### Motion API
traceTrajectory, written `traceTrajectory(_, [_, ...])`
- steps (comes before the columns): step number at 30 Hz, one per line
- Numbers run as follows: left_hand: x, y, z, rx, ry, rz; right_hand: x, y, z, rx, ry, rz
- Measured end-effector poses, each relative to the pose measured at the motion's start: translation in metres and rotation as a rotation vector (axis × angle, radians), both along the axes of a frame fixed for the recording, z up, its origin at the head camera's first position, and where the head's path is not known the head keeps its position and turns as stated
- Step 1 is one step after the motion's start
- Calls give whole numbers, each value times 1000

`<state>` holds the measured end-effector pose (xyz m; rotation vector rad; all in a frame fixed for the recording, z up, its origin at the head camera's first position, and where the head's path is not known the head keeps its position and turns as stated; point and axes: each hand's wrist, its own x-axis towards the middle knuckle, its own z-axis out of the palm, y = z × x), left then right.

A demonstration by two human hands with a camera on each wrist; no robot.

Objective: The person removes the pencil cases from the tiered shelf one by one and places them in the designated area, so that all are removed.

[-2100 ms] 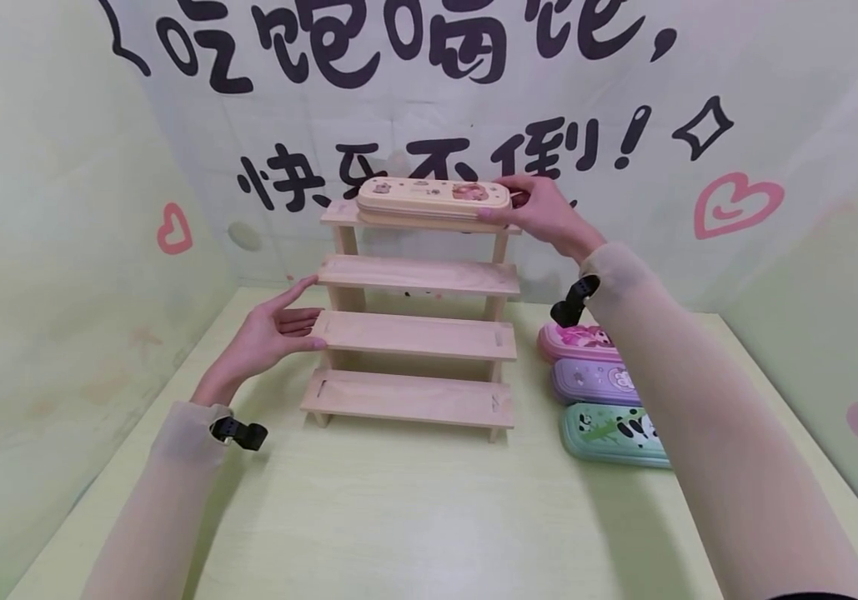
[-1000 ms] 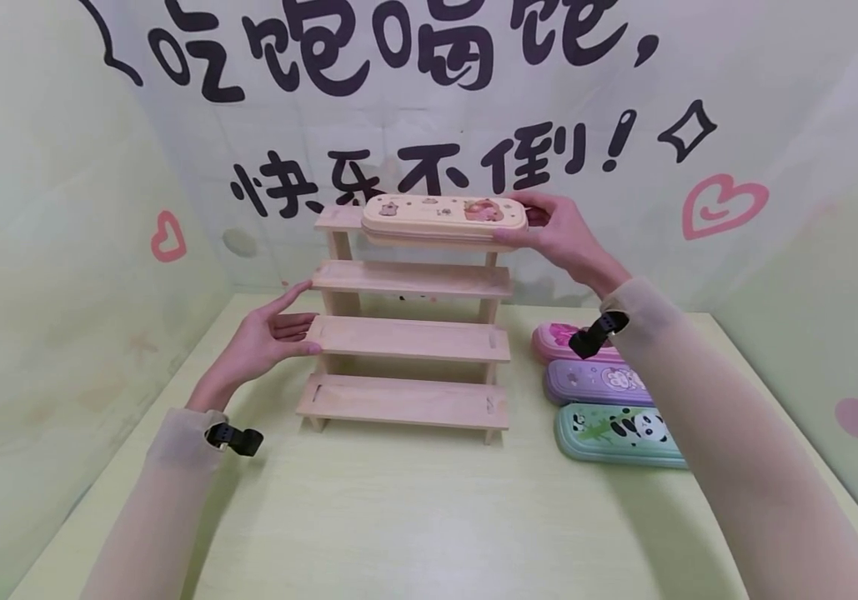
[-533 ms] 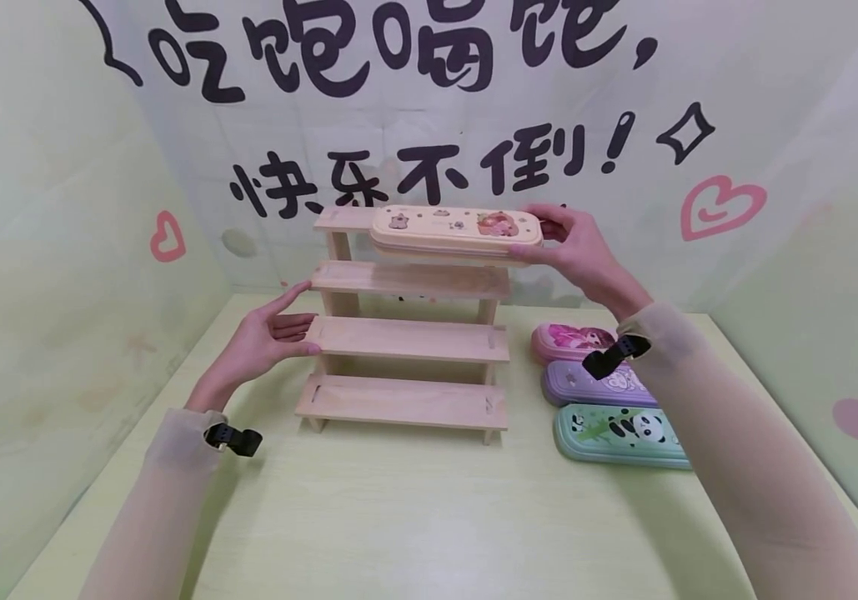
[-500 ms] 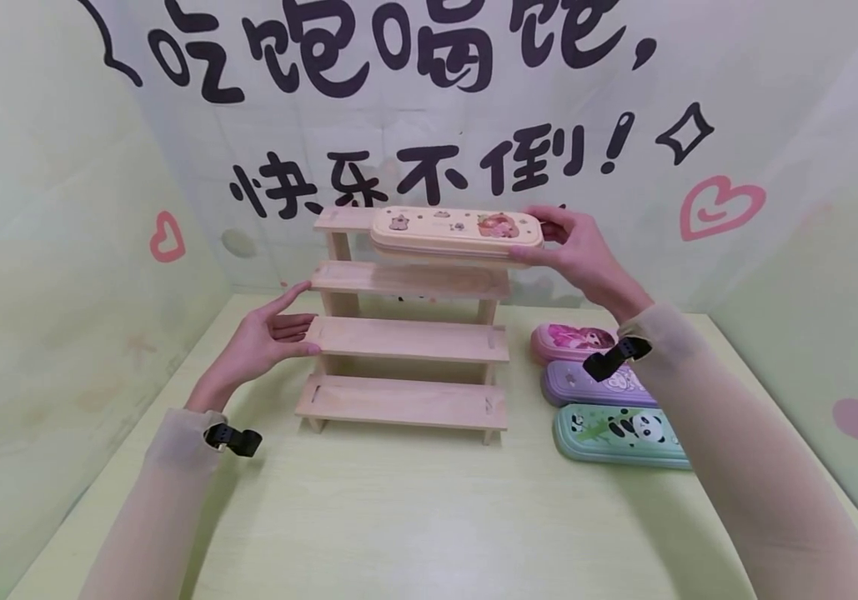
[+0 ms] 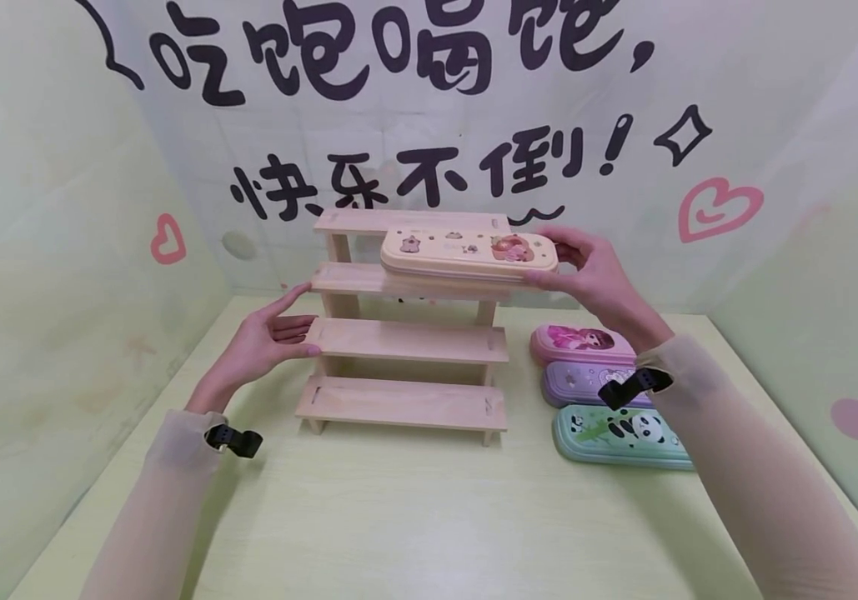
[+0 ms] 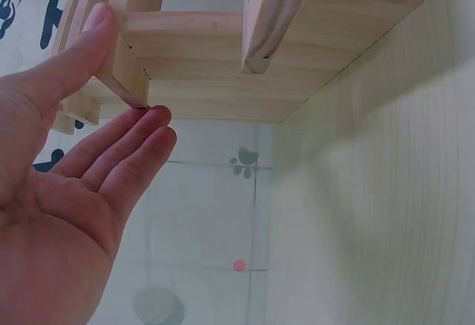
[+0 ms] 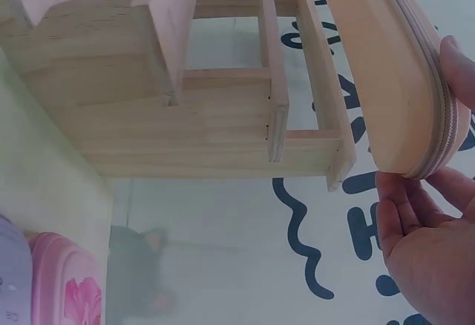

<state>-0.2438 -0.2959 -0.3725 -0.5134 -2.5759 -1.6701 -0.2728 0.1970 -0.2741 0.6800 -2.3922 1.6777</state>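
A peach zippered pencil case (image 5: 466, 258) with small cartoon prints hangs in the air before the upper tiers of a wooden stepped shelf (image 5: 406, 337). My right hand (image 5: 594, 271) grips its right end, thumb in front and fingers behind. From the right wrist view, the pencil case (image 7: 401, 73) shows its plain underside and zip, apart from the shelf boards (image 7: 163, 43). My left hand (image 5: 263, 337) touches the left ends of the middle tiers. In the left wrist view, the left hand (image 6: 74, 184) has nearly straight fingers against a board end (image 6: 126, 73).
Pink (image 5: 579, 342), purple (image 5: 586, 382) and green panda (image 5: 624, 435) pencil cases lie in a row on the table (image 5: 398, 517), right of the shelf. A printed cloth wall (image 5: 429, 117) stands close behind, with side walls left and right.
My right hand has lifted the peach pencil case off the top tier and brought it forward, down and right. My left hand stays at the shelf's left side.
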Motion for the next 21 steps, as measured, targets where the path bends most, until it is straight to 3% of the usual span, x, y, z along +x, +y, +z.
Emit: traceTrajectory(21, [-1,-1,0,-17,-7,12,35,34,-29,11,2,-40])
